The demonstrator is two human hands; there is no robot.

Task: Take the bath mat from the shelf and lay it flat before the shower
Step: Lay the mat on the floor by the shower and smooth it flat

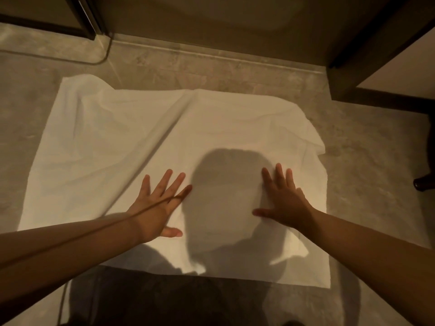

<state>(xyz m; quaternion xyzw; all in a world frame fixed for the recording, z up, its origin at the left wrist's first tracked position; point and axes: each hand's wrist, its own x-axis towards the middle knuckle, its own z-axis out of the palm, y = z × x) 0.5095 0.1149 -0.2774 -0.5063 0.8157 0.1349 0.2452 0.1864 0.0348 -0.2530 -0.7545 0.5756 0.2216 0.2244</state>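
We found the bath mat (131,142) spread crosswise under both hands; left hand (156,205) and right hand (286,203) pressed flat, fingers splayed, creases lying beyond them.

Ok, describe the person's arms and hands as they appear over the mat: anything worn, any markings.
Both forearms are bare as far as the picture shows; no sleeves reach into view. The left hand and the right hand wear no gloves, and no rings, watch or bracelets can be seen. A thin dark line, apparently a shadow, runs along the left forearm onto the hand. The light is dim and warm, so finer marks cannot be told.
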